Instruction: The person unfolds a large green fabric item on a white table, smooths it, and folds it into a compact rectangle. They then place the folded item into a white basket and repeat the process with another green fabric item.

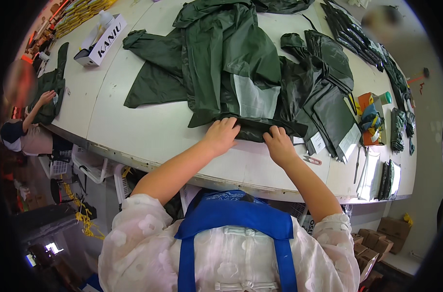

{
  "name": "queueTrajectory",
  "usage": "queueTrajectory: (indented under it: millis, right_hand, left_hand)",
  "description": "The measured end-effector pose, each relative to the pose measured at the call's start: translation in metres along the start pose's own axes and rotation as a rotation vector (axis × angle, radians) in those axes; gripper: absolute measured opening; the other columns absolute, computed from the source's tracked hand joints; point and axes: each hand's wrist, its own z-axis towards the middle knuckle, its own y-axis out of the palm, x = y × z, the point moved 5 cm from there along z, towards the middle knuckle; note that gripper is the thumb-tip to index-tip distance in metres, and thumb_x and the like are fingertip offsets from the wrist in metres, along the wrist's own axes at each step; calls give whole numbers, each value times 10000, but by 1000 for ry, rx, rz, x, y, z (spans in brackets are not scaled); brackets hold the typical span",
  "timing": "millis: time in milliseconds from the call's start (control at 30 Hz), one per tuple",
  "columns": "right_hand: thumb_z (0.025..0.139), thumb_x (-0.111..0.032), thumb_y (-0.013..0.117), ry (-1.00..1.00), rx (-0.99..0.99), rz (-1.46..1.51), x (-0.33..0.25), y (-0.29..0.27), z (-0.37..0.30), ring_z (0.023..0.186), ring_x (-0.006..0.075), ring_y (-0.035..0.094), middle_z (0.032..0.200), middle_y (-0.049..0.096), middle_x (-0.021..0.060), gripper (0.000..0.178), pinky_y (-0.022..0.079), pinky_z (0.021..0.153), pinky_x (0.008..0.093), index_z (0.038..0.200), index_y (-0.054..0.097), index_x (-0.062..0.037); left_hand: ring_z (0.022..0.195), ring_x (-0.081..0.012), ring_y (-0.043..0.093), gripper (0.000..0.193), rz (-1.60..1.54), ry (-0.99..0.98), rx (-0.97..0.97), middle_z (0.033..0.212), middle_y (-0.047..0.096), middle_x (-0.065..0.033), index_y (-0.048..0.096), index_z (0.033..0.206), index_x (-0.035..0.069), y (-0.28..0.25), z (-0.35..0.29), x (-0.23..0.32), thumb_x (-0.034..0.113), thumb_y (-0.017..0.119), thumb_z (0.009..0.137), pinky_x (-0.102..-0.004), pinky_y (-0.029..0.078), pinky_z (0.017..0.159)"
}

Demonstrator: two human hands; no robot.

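A dark green, shiny garment like a raincoat (pixel 207 63) lies spread on the white table, one sleeve stretched to the left. Its near edge is turned up in a dark fold. My left hand (pixel 223 136) grips that fold near its middle, fingers curled over the fabric. A short way to the right, my right hand (pixel 279 145) pinches the same fold between thumb and fingers. Just above the fold, a whitish panel (pixel 256 97) shows on the garment. Close beyond my right hand lies a pile of dark green folded pieces (pixel 323 104) with white slips at their near ends.
Thread snips (pixel 312 160) lie right of my right hand. An orange box (pixel 370 121) of small items stands further right. At the far left are a white box (pixel 101 43) and another person's hand (pixel 47 97) on green fabric. White baskets (pixel 97 168) sit below the table edge.
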Motion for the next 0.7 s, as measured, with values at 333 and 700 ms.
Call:
queueTrajectory:
  millis: [333, 700]
  right_hand:
    - [817, -140, 585, 58, -20, -57, -10, -15, -3, 870, 291, 544, 868, 559, 118, 169, 483, 722, 392, 934, 501, -50]
    - [866, -245, 589, 71, -8, -12, -20, 44, -16, 766, 249, 593, 704, 607, 58, 166, 427, 656, 392, 797, 533, -104]
  left_hand:
    - [951, -244, 528, 244, 94, -26, -146, 925, 587, -62, 610, 1008, 76, 0, -9, -2, 75, 555, 771, -367, 433, 808]
    - [951, -285, 548, 133, 20, -162, -406, 836, 629, -109, 592, 941, 62, 34, -26, -16, 128, 528, 844, -380, 425, 776]
